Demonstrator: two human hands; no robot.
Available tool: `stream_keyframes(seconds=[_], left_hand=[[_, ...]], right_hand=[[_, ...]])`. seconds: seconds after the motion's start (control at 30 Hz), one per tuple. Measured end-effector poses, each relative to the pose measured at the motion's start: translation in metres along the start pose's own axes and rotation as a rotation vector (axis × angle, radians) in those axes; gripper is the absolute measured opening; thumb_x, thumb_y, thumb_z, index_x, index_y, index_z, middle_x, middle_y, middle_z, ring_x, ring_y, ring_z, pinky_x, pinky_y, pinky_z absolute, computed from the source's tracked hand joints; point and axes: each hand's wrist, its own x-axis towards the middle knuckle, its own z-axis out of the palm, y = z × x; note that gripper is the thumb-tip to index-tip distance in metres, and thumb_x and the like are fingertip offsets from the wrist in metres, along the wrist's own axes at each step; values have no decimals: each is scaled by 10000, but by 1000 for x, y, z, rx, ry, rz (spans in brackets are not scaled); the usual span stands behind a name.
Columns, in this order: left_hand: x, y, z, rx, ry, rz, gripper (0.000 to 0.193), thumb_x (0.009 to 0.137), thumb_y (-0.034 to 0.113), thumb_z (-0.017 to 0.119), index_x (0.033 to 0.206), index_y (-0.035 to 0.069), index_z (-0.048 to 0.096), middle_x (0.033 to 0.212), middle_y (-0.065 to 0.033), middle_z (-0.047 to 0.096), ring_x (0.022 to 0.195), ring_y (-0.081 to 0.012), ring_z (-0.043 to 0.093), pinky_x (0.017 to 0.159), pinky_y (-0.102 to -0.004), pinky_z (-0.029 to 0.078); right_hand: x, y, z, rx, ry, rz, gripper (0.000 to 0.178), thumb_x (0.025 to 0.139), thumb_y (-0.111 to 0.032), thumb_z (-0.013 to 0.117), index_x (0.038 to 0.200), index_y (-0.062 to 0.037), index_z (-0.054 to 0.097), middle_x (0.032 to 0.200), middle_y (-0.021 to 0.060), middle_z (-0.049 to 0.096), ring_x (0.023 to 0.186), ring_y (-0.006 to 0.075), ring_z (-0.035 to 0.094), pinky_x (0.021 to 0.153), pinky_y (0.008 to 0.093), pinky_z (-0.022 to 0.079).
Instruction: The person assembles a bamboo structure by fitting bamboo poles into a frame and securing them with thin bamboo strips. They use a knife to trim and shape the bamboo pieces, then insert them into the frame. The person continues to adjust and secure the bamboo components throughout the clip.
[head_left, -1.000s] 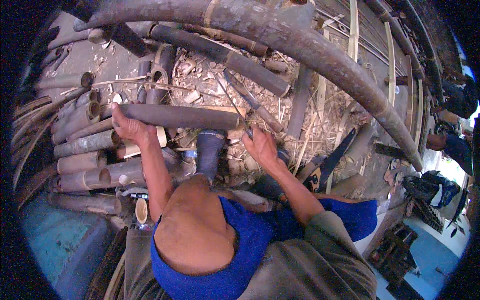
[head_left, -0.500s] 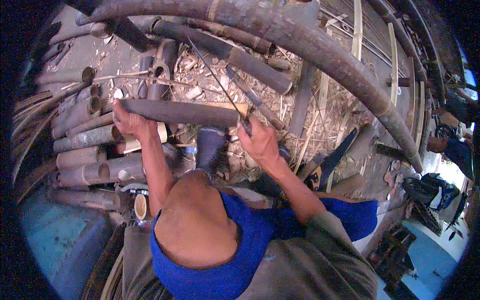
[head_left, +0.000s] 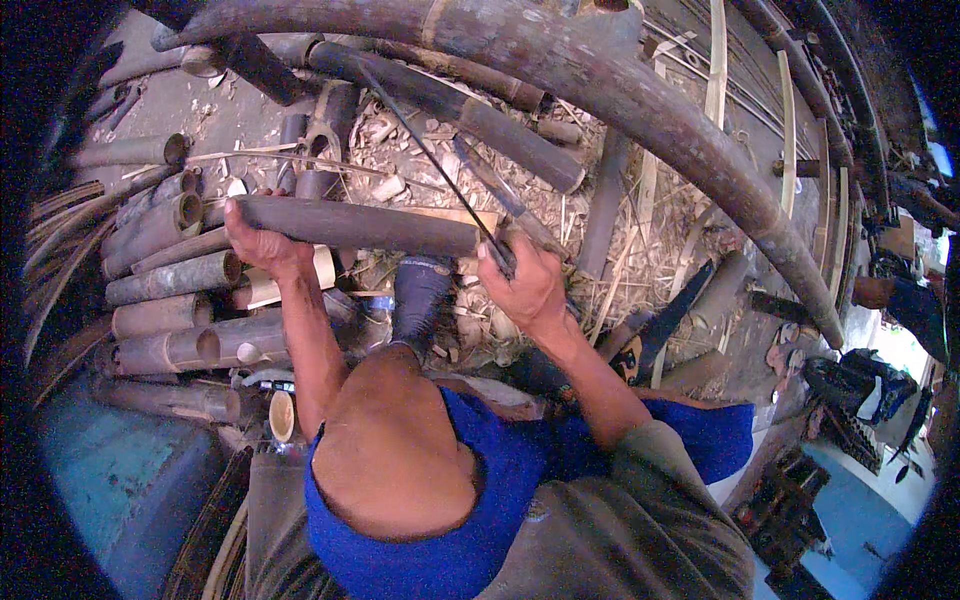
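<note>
A dark, split length of bamboo (head_left: 360, 223) lies crosswise in front of me above my raised leg, its pale inner side showing at the upper right edge. My left hand (head_left: 265, 245) is closed round its left end, thumb up along the end. By the right end, my right hand (head_left: 522, 283) grips the dark handle of a long knife (head_left: 440, 170). The narrow blade points up and to the left, passing over the bamboo's right part; I cannot tell whether it touches. Beyond, a second knife (head_left: 488, 180) rests on the wood chips.
A thick bamboo pole (head_left: 600, 85) arches across the far side. Cut bamboo tubes (head_left: 175, 278) are stacked at left, by a bundle of thin strips (head_left: 65, 250). Chips and shavings (head_left: 400, 150) cover the ground. At far right a person's arm (head_left: 873, 292) shows.
The knife has turned a little, showing more of its blade, and its tip has shifted slightly up and left. My right hand has moved slightly right; the bamboo stays almost in place.
</note>
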Motion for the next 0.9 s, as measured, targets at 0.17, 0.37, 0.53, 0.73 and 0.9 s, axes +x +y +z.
stream_keyframes(seconds=[0.17,0.37,0.53,0.73,0.9], left_hand=[[-3,5,13,-35,-58,-63,496,877,489,610,993,12,537,881,-128,614,765,-294,636,667,-440,554],[-12,8,24,-58,56,2,458,887,426,660,1019,3,541,875,-132,603,756,-280,637,660,-433,570],[-18,8,26,6,98,30,439,868,370,708,987,-17,538,847,-141,595,716,-282,647,627,-443,579],[-5,-2,17,11,38,51,467,874,427,673,976,-12,549,852,-145,602,735,-292,656,632,-438,571],[9,-13,-11,-75,-37,-79,524,864,507,628,984,1,560,865,-145,618,767,-301,652,690,-449,554]], right_hand=[[-31,102,51,-401,-294,262,419,897,-346,630,1089,26,613,894,313,670,856,481,663,788,561,516],[-30,86,41,-332,-238,235,346,884,-307,635,1018,10,594,775,276,661,745,486,651,710,556,516],[-2,-8,-5,10,45,-66,327,903,-297,638,982,19,611,802,268,672,732,441,675,689,517,533],[-36,114,45,-362,-240,250,324,904,-312,621,949,9,626,791,276,667,776,466,669,716,551,524],[1,16,3,-22,-104,113,314,893,-308,642,921,4,613,763,258,654,741,472,661,679,540,519]])
